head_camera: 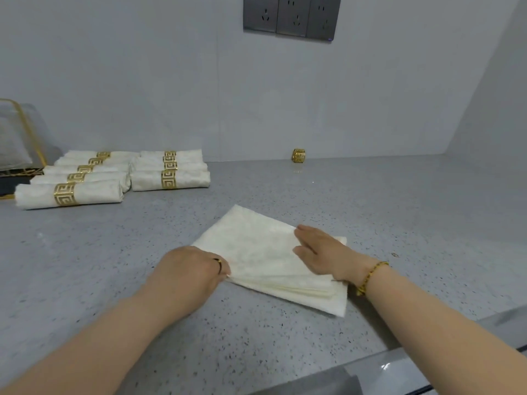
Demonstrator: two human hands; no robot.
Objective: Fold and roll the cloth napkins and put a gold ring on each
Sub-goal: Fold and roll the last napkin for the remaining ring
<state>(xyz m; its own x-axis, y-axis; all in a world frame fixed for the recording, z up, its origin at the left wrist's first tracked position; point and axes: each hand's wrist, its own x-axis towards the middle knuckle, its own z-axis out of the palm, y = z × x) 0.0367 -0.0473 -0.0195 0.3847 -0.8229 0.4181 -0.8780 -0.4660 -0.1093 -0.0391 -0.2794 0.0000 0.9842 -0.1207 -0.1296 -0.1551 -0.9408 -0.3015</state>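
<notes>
A cream cloth napkin [256, 249], folded into a layered square, lies on the grey speckled counter [370, 209] in front of me. My left hand [191, 269] pinches its near left corner with curled fingers. My right hand [319, 249] lies flat on the napkin's right side, fingers straight and pressing down. One loose gold ring [298, 155] stands by the back wall. Several rolled napkins [114, 178], each with a gold ring around it, lie in two rows at the back left.
A gold wire basket [20, 143] with pale cloth inside stands at the far left edge. Grey wall sockets [291, 17] sit high on the back wall. The counter's front edge [427, 346] runs across the lower right.
</notes>
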